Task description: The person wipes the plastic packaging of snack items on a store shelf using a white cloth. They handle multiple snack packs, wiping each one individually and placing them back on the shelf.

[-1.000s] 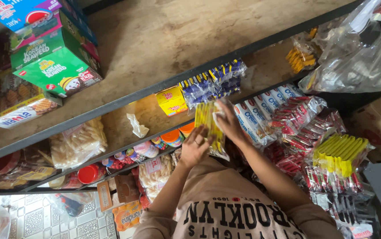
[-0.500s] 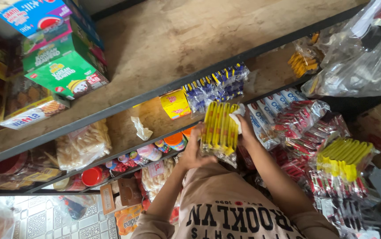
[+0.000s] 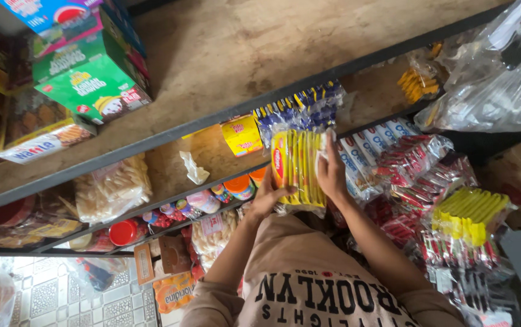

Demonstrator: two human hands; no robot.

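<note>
Gripping yellow packets (image 3: 300,169), hands just below shelf edge (image 3: 212,118)

Our left hand (image 3: 268,197) and right hand (image 3: 332,172) either side of the sachet bundle (image 3: 298,169), boxes (image 3: 88,79) on the shelf (image 3: 224,42) far left, bag (image 3: 503,85) far right.

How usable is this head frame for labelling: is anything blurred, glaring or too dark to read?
Head view: the yellow sachet pack between left hand and right hand is fairly sharp and evenly lit; clear plastic bags at upper right catch pale glare; the lower-left shelf sits in dim shadow; edges look bowed by the wide lens.
</note>
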